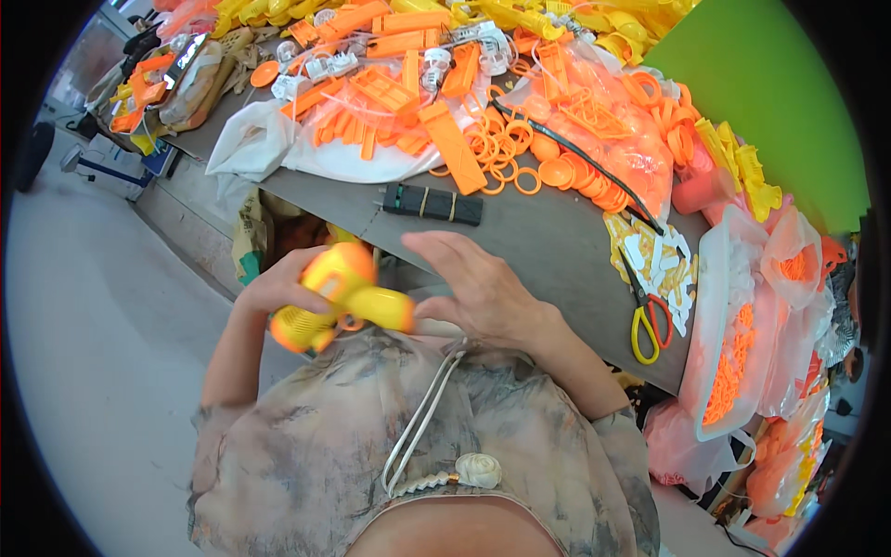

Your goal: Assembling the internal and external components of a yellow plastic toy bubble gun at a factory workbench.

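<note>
My left hand (281, 281) is closed round a yellow and orange plastic toy gun (345, 290), held in front of my body and somewhat blurred. Just right of it is my right hand (487, 295), its fingers stretched out and the thumb apart. The thumb is close to the yellow end of the toy; whether it touches cannot be made out. Beyond both hands a dark screwdriver-like tool (432, 204), bound with rubber bands, lies on the grey table (548, 251).
Scissors (644, 316) with red and yellow handles lie at the right, beside small white and yellow pieces (661, 260). Orange parts (390, 93) and rings (501, 148) are heaped at the back. A clear bin (710, 371) of small orange parts stands at the right edge.
</note>
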